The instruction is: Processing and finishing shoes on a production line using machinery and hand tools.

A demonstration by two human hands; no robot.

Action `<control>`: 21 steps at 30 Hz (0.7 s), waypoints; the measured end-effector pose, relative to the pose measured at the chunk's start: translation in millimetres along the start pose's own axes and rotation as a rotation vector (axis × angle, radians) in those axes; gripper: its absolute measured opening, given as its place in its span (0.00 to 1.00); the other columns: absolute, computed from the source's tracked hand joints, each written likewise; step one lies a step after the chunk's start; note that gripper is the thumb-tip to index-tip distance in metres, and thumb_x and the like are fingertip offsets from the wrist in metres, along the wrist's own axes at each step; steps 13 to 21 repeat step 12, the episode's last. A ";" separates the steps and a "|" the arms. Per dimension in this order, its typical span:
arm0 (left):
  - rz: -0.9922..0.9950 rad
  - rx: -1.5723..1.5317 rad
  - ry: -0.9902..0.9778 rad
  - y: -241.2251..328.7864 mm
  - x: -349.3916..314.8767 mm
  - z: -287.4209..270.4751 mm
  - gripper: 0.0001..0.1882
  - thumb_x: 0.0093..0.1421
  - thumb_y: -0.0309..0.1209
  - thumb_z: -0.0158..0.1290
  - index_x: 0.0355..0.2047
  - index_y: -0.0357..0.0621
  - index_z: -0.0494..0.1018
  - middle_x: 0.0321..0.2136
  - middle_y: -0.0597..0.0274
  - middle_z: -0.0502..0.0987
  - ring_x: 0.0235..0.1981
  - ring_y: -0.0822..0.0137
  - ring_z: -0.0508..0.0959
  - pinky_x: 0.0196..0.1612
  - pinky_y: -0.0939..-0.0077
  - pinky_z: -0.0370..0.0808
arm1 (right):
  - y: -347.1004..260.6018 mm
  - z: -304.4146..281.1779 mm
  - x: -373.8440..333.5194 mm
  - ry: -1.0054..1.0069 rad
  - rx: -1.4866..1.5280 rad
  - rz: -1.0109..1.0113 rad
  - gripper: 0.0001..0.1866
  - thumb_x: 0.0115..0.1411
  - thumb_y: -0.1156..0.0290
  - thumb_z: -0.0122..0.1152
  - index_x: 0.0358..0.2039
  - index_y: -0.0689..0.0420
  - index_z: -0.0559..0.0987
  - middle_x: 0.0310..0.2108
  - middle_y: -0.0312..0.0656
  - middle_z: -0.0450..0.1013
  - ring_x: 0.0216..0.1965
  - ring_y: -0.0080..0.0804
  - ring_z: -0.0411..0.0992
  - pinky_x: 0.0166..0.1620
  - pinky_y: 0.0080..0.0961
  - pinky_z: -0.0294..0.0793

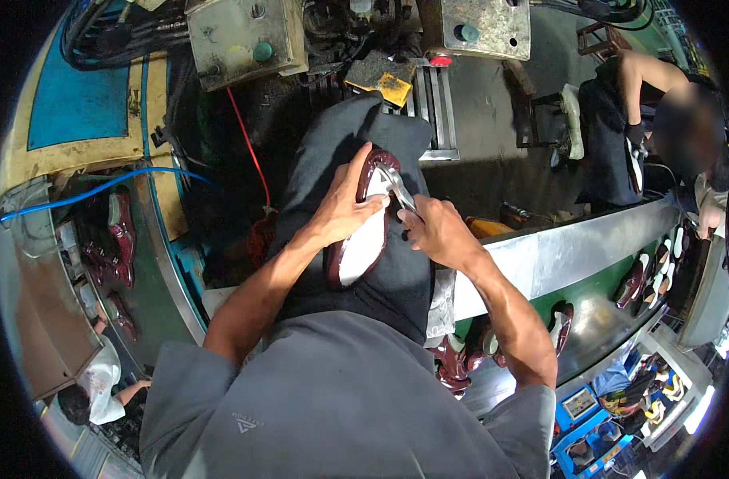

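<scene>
A glossy dark red shoe (338, 259) lies upside down across my lap, its white underside facing up. My left hand (344, 209) grips it near the upper end, with the thumb pressed on the white bottom and the fingers around the side. In my right hand (444, 231) is a pair of metal pincers (403, 191), the fist closed round the handles. The pincers' jaws rest at the rim of the shoe's upper end. Exactly what the jaws pinch is too small to make out.
Green conveyor belts carry dark red shoes on my right (562, 323) and left (121, 231). A metal rail (556, 251) edges the right belt. Machine boxes with green buttons (244, 40) stand ahead. A co-worker (612, 136) sits at the far right; another person (105, 383) is lower left.
</scene>
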State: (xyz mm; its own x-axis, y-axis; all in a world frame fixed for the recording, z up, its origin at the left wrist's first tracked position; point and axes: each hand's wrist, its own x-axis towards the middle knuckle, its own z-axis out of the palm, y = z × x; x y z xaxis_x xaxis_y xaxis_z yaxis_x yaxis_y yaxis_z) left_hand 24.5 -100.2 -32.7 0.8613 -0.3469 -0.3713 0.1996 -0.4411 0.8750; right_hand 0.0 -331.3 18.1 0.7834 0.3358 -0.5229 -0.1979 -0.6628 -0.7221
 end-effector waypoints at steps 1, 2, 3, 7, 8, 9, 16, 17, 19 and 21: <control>0.006 0.009 0.000 -1.0 0.6 -0.2 0.53 0.64 0.27 0.68 0.82 0.51 0.48 0.72 0.36 0.61 0.73 0.45 0.65 0.74 0.56 0.68 | -0.3 0.6 2.0 -0.020 0.046 0.037 0.18 0.78 0.67 0.56 0.37 0.72 0.74 0.30 0.52 0.81 0.33 0.39 0.86 0.33 0.36 0.87; 0.004 0.007 -0.002 -1.6 1.2 -0.1 0.53 0.64 0.27 0.68 0.82 0.51 0.48 0.72 0.36 0.61 0.73 0.45 0.65 0.74 0.56 0.68 | -0.5 0.7 3.5 -0.038 0.093 0.074 0.19 0.79 0.66 0.56 0.36 0.72 0.74 0.30 0.52 0.81 0.33 0.38 0.86 0.34 0.36 0.88; 0.001 -0.012 -0.005 -2.1 2.8 0.0 0.53 0.64 0.27 0.68 0.82 0.51 0.48 0.72 0.36 0.61 0.73 0.44 0.65 0.74 0.55 0.67 | -0.8 -0.4 3.5 -0.041 0.091 0.075 0.19 0.79 0.66 0.56 0.36 0.72 0.74 0.30 0.52 0.81 0.33 0.38 0.86 0.34 0.36 0.88; 0.014 0.020 -0.002 -2.3 3.9 2.2 0.54 0.63 0.26 0.69 0.82 0.50 0.48 0.72 0.35 0.61 0.74 0.42 0.64 0.75 0.54 0.65 | -20.1 -13.3 3.4 -0.104 0.208 0.193 0.21 0.79 0.63 0.57 0.35 0.70 0.75 0.28 0.51 0.80 0.33 0.38 0.86 0.32 0.36 0.86; 0.006 0.018 -0.004 -3.4 2.3 1.0 0.54 0.63 0.26 0.69 0.82 0.50 0.48 0.72 0.35 0.61 0.74 0.42 0.64 0.75 0.54 0.65 | -26.4 -13.7 4.5 -0.122 0.142 0.231 0.21 0.79 0.61 0.57 0.34 0.69 0.75 0.27 0.51 0.81 0.33 0.41 0.86 0.32 0.38 0.85; 0.014 0.005 0.016 -3.3 2.9 1.1 0.54 0.63 0.26 0.69 0.82 0.50 0.48 0.72 0.35 0.61 0.74 0.42 0.63 0.76 0.53 0.63 | -19.5 -4.5 4.4 -0.121 0.142 0.239 0.21 0.79 0.61 0.57 0.34 0.69 0.75 0.27 0.51 0.81 0.33 0.41 0.86 0.32 0.38 0.85; 0.004 -0.024 0.020 -1.8 7.6 0.8 0.53 0.63 0.28 0.69 0.82 0.49 0.48 0.75 0.37 0.58 0.76 0.40 0.61 0.77 0.51 0.60 | 32.5 45.6 16.4 0.291 -0.110 -0.071 0.21 0.78 0.56 0.59 0.37 0.64 0.77 0.31 0.54 0.84 0.31 0.56 0.85 0.36 0.50 0.84; 0.004 -0.024 0.020 -1.8 7.6 0.8 0.53 0.63 0.28 0.69 0.82 0.49 0.48 0.75 0.37 0.58 0.76 0.40 0.61 0.77 0.51 0.60 | 32.5 45.6 16.4 0.291 -0.110 -0.071 0.21 0.78 0.56 0.59 0.37 0.64 0.77 0.31 0.54 0.84 0.31 0.56 0.85 0.36 0.50 0.84; 0.004 -0.024 0.020 -1.8 7.6 0.8 0.53 0.63 0.28 0.69 0.82 0.49 0.48 0.75 0.37 0.58 0.76 0.40 0.61 0.77 0.51 0.60 | 32.5 45.6 16.4 0.291 -0.110 -0.071 0.21 0.78 0.56 0.59 0.37 0.64 0.77 0.31 0.54 0.84 0.31 0.56 0.85 0.36 0.50 0.84; 0.004 -0.024 0.020 -1.8 7.6 0.8 0.53 0.63 0.28 0.69 0.82 0.49 0.48 0.75 0.37 0.58 0.76 0.40 0.61 0.77 0.51 0.60 | 32.5 45.6 16.4 0.291 -0.110 -0.071 0.21 0.78 0.56 0.59 0.37 0.64 0.77 0.31 0.54 0.84 0.31 0.56 0.85 0.36 0.50 0.84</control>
